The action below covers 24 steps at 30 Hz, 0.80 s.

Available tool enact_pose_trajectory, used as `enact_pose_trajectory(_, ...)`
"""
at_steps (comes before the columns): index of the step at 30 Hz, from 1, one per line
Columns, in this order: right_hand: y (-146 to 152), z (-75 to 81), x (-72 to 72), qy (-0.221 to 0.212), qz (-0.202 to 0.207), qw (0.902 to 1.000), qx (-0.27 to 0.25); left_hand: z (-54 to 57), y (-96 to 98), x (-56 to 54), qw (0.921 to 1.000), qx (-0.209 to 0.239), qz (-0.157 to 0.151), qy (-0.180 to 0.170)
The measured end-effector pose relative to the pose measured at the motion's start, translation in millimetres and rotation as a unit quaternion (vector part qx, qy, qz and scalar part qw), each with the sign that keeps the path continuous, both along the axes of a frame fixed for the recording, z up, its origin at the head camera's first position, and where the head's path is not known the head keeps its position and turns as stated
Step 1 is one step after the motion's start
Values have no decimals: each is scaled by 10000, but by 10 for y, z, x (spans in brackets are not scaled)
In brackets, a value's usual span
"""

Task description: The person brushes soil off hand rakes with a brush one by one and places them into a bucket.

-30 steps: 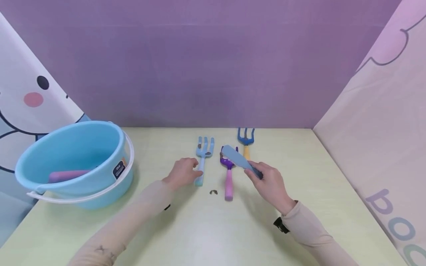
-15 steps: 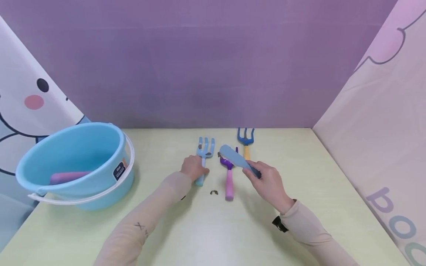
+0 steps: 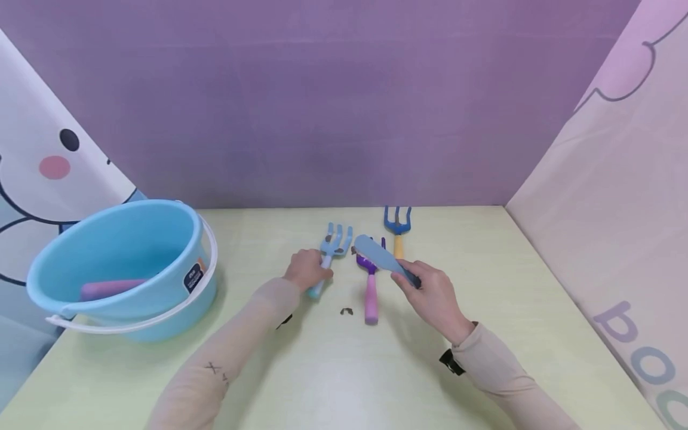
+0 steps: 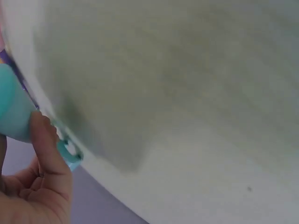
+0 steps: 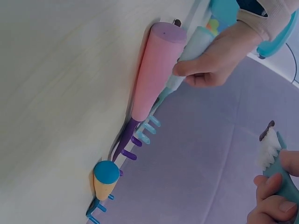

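My left hand (image 3: 307,269) grips the light blue handle of a small garden rake (image 3: 334,246) with brown bits on its tines. In the left wrist view, the handle's turquoise end (image 4: 7,91) sticks out past the thumb. My right hand (image 3: 434,292) holds a blue-grey brush (image 3: 376,253) over a purple rake with a pink handle (image 3: 371,298), hiding part of its tines. The right wrist view shows the brush's white bristles (image 5: 269,149), with a brown bit at the tip. Behind, a blue rake with a yellow handle (image 3: 398,243) lies on the table.
A light blue bucket (image 3: 206,292) with a white handle stands at the left, a pink object (image 3: 110,289) inside it. A brown bit (image 3: 346,311) lies on the table (image 3: 344,376) beside the pink handle. A purple wall (image 3: 344,119) rises behind.
My left hand has moved onto the light blue rake's handle and taken hold of it. That rake has turned slightly, tines toward the right. The right hand and brush have barely moved.
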State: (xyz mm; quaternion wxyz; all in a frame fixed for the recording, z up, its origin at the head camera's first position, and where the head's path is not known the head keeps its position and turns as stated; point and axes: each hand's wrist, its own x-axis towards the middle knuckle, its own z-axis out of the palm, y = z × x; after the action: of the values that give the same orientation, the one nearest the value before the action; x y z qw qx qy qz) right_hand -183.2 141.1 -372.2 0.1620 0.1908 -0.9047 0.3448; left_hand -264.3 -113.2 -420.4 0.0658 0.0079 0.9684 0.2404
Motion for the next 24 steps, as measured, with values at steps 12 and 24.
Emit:
enact_pose_trajectory(12,-33,3,-26,-14,9,10000,-20,178,-154,222,9981,513,-249,234)
enact_pose_trajectory(24,-66,-14,-35,-2,65,10000,-74,319,-147,487,9968,383,-588,395)
